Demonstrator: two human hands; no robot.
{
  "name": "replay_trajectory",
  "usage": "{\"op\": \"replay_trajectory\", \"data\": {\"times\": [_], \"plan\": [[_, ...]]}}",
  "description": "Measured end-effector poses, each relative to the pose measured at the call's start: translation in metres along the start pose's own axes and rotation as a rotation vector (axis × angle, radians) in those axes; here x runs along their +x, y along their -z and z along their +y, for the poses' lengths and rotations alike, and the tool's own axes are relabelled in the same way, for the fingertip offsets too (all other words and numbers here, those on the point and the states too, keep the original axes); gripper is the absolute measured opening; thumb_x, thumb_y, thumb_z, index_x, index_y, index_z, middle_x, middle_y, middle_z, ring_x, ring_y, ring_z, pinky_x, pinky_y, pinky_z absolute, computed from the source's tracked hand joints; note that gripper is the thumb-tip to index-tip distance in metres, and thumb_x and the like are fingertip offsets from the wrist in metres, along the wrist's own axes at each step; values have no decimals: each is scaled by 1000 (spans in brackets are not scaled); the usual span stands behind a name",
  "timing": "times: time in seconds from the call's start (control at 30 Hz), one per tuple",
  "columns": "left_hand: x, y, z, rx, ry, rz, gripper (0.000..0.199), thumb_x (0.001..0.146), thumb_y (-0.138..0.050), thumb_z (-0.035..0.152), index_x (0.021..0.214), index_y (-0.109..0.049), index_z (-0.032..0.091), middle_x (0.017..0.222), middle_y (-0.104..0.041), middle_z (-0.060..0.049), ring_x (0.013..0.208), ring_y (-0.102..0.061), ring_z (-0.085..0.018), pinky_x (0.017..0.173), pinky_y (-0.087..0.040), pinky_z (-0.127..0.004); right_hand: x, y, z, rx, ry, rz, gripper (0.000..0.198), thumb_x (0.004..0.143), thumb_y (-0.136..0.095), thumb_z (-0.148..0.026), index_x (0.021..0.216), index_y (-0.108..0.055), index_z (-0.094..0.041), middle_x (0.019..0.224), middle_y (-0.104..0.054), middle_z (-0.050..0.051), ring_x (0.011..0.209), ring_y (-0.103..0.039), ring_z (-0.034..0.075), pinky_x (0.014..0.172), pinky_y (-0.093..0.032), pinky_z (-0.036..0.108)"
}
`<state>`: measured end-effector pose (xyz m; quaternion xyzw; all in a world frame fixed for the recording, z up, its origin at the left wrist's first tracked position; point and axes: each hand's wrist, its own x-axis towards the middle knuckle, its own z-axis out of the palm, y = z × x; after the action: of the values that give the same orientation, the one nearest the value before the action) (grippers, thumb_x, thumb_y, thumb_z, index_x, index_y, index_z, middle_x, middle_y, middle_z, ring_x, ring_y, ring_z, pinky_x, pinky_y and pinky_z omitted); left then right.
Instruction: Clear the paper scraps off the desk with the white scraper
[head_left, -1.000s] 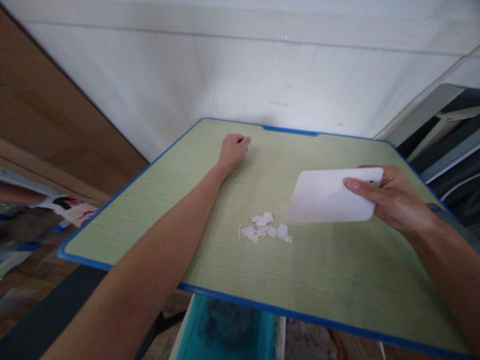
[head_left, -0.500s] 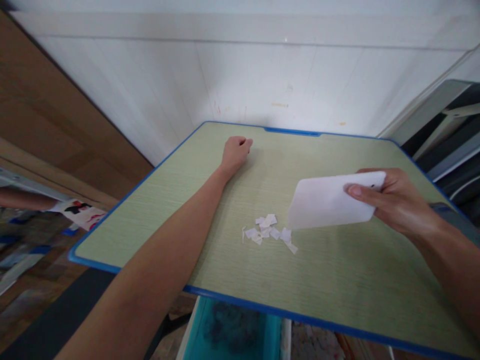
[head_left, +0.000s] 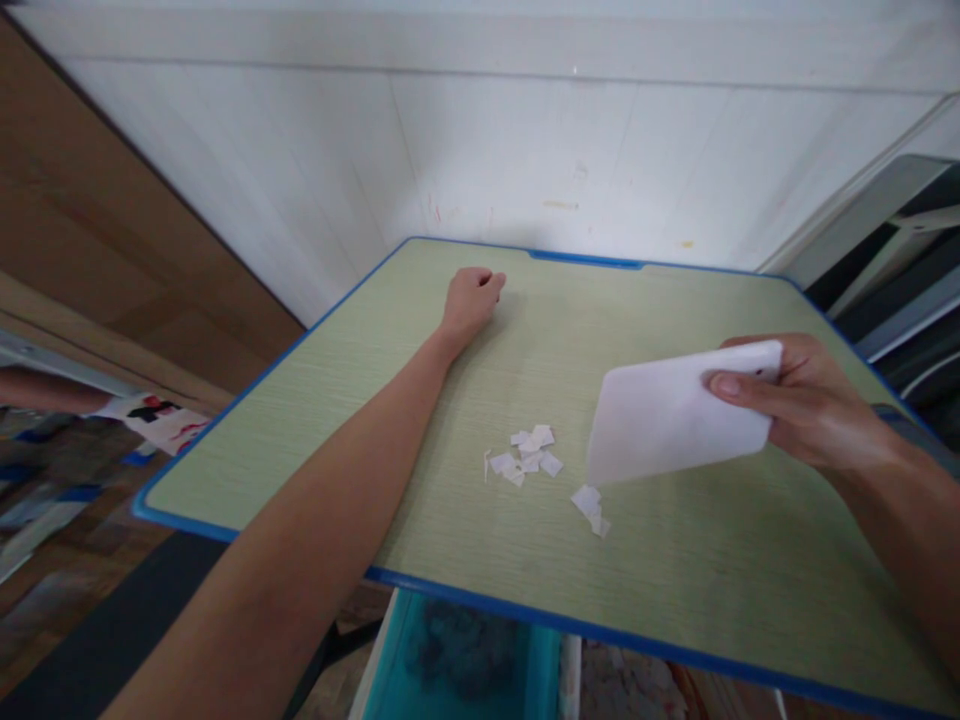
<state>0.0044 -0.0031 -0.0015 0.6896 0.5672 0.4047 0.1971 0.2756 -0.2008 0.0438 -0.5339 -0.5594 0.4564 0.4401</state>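
My right hand [head_left: 806,405] grips a flat white plastic scraper [head_left: 682,412] with rounded corners and a small hole near the thumb. The scraper is tilted, its left edge low beside a small clump of paper scraps [head_left: 591,507]. Farther left lies a larger heap of white paper scraps [head_left: 531,455], apart from that clump, with a thin strip at its side. My left hand [head_left: 472,303] rests as a loose fist on the far part of the table, beyond the scraps; nothing shows in it.
The pale green table [head_left: 660,580] has a blue rim and stands against a white wall [head_left: 487,150]. Below its front edge is a turquoise bin [head_left: 382,665] with dark contents. A dark object lies by my right wrist. At far left, another person's arm [head_left: 49,390] shows.
The scraper has moved slightly right and toward me. A few scraps have shifted with it, splitting off from the heap. My left hand has stayed in place.
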Motion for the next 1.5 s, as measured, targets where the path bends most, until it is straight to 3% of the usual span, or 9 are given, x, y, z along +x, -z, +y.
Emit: {"op": "replay_trajectory", "data": {"times": [0.17,0.37,0.57,0.73,0.9,1.03,1.2,1.33,1.5], "plan": [[0,0,0,-8,1,0,34,85,-47,31,53,-43,21,52,-38,2,60,-38,-12,64,-31,-29,0,1,-2,-92,-4,-7,33,62,-90,-49,61,-74,-20,48,-61,-1,40,-51,10,35,-33,18],[-1,0,2,-1,11,-4,32,85,-46,29,54,-44,21,55,-40,1,63,-40,-13,66,-32,-30,-1,1,-2,-63,19,120,35,60,-90,-51,61,-73,-21,51,-64,-1,41,-53,11,36,-37,20],[-1,1,1,-8,23,-11,31,85,-47,28,55,-44,20,56,-41,0,64,-41,-13,67,-33,-30,-1,4,-6,-122,-48,-39,37,55,-92,-49,54,-71,-20,44,-56,-1,37,-48,11,32,-30,21],[0,0,0,-19,11,-3,34,86,-47,28,53,-43,21,54,-37,1,61,-38,-12,65,-30,-30,-3,5,-9,-91,-8,52,40,55,-91,-56,55,-71,-21,45,-58,0,38,-48,11,34,-31,21],[-1,0,1,-18,3,1,34,85,-47,28,53,-42,21,52,-36,2,60,-37,-12,64,-30,-30,-3,5,-12,-154,-65,-38,39,52,-93,-52,52,-70,-20,43,-55,-1,36,-47,10,33,-29,20],[0,0,0,-19,3,-2,34,85,-48,29,52,-42,21,53,-36,2,60,-36,-12,64,-29,-31,-3,5,-10,-106,-11,15,41,56,-90,-56,56,-71,-20,45,-57,-1,38,-48,9,34,-30,19],[0,0,0,-9,-6,0,34,85,-47,29,53,-42,21,52,-37,2,60,-37,-12,63,-29,-30,-2,4,-9,-165,-29,-64,38,60,-90,-52,57,-70,-19,46,-57,-1,38,-49,10,33,-30,19],[0,0,1,-3,-5,-7,34,85,-47,28,52,-43,21,51,-36,2,59,-36,-11,63,-28,-29,-2,5,-8,-82,5,-20,40,59,-90,-53,55,-68,-20,45,-56,-2,37,-49,9,33,-31,19],[0,-1,0,-10,-4,6,34,85,-47,27,52,-43,20,50,-35,3,58,-35,-11,63,-28,-29,-2,6,-9,-75,-30,-208,31,62,-90,-45,57,-73,-20,46,-56,-2,37,-49,8,33,-31,17]]}}
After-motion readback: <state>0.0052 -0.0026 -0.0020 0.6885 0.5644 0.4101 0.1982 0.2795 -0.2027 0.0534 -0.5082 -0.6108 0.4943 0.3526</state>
